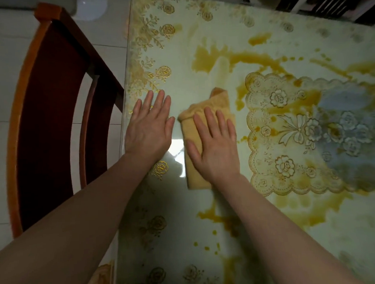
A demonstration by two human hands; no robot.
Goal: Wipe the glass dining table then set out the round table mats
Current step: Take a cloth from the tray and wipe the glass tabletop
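Fingers (211,121) straight, flat on folded yellow cloth (202,111), long axis away from the body

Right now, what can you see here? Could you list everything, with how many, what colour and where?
glass table: one, pale green with a gold floral pattern beneath, fills the right of the view
stains: many, yellow-brown, spread across the table's middle and right
cloth: one, yellow, folded, on the table under the right hand
chair: one, dark red-brown wood, left of the table
floor: pale tiles, far left
left hand: one, flat on the glass near the table's left edge
right hand: one, fingers straight, pressing on the cloth
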